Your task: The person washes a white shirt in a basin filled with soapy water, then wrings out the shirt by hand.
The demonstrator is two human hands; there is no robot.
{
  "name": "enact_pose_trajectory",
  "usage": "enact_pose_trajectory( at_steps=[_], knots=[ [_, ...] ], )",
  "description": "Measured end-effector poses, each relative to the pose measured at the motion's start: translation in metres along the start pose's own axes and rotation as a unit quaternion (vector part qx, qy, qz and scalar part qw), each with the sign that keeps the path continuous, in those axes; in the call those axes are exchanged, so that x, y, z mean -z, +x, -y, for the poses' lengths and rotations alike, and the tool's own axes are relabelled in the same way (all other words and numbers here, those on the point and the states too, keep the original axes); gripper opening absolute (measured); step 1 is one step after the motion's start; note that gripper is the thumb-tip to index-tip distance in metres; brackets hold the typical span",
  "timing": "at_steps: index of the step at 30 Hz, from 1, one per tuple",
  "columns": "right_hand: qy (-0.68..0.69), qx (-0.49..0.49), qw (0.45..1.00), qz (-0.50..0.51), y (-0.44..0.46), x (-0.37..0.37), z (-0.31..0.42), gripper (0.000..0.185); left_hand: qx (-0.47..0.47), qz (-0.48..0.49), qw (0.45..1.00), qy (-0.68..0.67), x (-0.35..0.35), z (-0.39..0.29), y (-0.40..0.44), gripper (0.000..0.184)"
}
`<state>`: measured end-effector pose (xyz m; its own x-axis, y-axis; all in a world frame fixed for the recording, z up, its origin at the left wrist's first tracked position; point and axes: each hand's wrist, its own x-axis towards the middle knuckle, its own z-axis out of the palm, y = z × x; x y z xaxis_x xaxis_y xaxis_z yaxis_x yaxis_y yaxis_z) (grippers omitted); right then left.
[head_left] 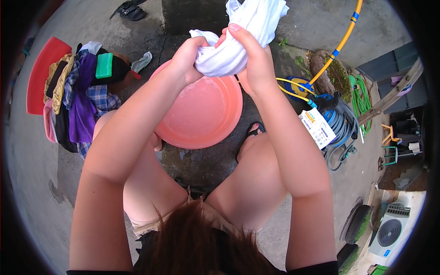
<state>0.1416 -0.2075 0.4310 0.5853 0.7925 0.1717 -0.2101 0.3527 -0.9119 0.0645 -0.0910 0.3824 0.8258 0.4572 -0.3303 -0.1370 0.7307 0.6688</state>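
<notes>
A bunched white cloth point(224, 57) is held up over the far side of a round pink basin point(201, 114). My left hand point(188, 57) grips its left part, fingers wrapped round the fabric. On the right, my right hand point(254, 59) is closed on the same cloth, thumb lying on top. The cloth is twisted between the hands and its loose end rises past the top edge of the view. Whitish, cloudy liquid shows in the basin, which stands on wet dark ground between my feet.
At left, a pile of clothes point(82, 101) with a green soap box point(104, 65) lies by a red basin point(40, 78). Black sandals point(130, 11) are at the top. Right are a yellow hose point(341, 43), a blue hose reel point(337, 121), a white box point(317, 128) and a rock point(321, 68).
</notes>
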Motion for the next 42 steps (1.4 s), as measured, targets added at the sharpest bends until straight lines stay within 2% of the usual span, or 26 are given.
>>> enact_pose_trajectory(
  at_steps=[5,9,12,15,19,20,22,26,27,29,32,35,38,40,42],
  knots=[
    [0.046,-0.020,0.997,-0.052,0.003,0.001,-0.006,0.024,-0.055,0.006,0.996,-0.071,0.002,-0.008,0.006,0.030],
    [0.068,-0.035,0.991,-0.112,0.013,0.013,-0.026,0.024,-0.092,-0.004,0.993,-0.078,-0.010,-0.019,-0.005,0.027],
    [0.080,-0.091,0.985,-0.120,0.018,0.019,-0.036,0.026,-0.112,-0.032,0.990,-0.079,-0.013,-0.021,-0.009,0.027],
    [0.068,-0.173,0.978,-0.095,0.020,0.021,-0.039,0.027,-0.138,0.004,0.990,-0.008,-0.016,-0.020,-0.016,0.031],
    [0.028,-0.266,0.963,-0.032,0.028,0.026,-0.056,0.025,-0.225,0.063,0.968,0.095,-0.023,-0.009,-0.022,0.041],
    [0.022,-0.279,0.960,-0.023,0.027,0.028,-0.059,0.026,-0.266,0.054,0.948,0.165,-0.027,-0.006,-0.025,0.043],
    [0.009,-0.303,0.953,-0.008,0.020,0.024,-0.052,0.028,-0.272,0.100,0.929,0.230,-0.035,-0.005,-0.035,0.046],
    [0.008,-0.284,0.949,0.135,0.031,0.035,-0.073,0.032,-0.338,0.167,0.841,0.388,-0.038,0.005,-0.046,0.046],
    [0.003,-0.276,0.946,0.170,0.032,0.039,-0.075,0.033,-0.304,0.155,0.822,0.456,-0.039,0.004,-0.055,0.044],
    [-0.019,-0.290,0.940,0.178,0.019,0.034,-0.044,0.036,-0.344,0.188,0.770,0.503,-0.039,0.007,-0.057,0.044],
    [-0.094,-0.198,0.937,0.271,0.021,0.055,-0.065,0.030,-0.360,0.209,0.706,0.573,-0.037,0.010,-0.053,0.045],
    [-0.118,-0.158,0.943,0.269,0.019,0.044,-0.081,0.025,-0.357,0.225,0.655,0.626,-0.034,0.012,-0.049,0.047],
    [-0.079,-0.216,0.956,0.184,0.018,0.034,-0.079,0.021,-0.355,0.203,0.691,0.597,-0.035,0.014,-0.051,0.042],
    [-0.061,-0.250,0.960,0.113,0.018,0.033,-0.080,0.018,-0.294,0.183,0.725,0.596,-0.033,0.010,-0.056,0.044],
    [-0.086,-0.243,0.962,0.093,0.017,0.035,-0.072,0.015,-0.235,0.175,0.765,0.574,-0.027,0.003,-0.055,0.045]
  ],
)
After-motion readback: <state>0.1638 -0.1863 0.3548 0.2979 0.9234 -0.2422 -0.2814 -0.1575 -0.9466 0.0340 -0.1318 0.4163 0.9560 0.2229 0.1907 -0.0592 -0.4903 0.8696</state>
